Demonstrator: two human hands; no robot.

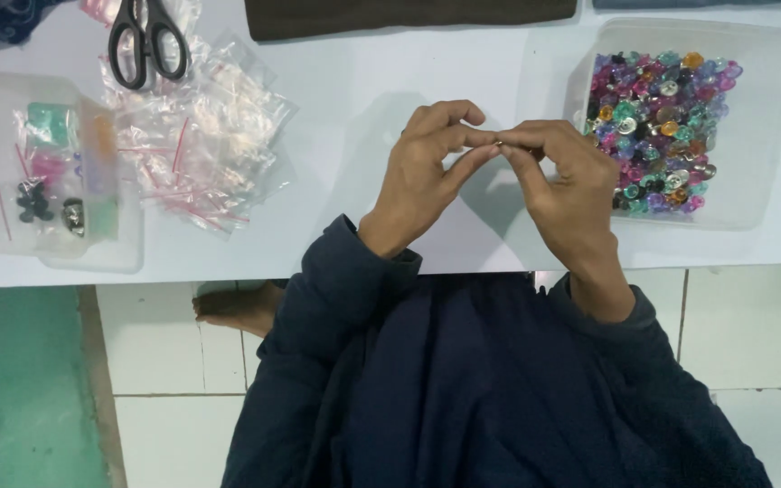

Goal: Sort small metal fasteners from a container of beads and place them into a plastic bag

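Note:
Both hands are raised over the white table (336, 235), fingertips meeting at the centre. My left hand (427, 172) and my right hand (567, 185) pinch one tiny gold-coloured piece (498, 142) between thumbs and forefingers. It is too small to tell its kind. Just right of my right hand stands a clear plastic tub (761, 126) filled with several small colourful beads (662, 126). Dark blue sleeves cover both forearms.
A heap of small clear zip bags (201, 136) lies at the left, with black-handled scissors (145, 41) on top. A clear tray (11, 235) at far left holds bagged bits. A dark cloth (409, 16) lies at the table's far edge. White floor tiles and a bare foot (239, 307) show below.

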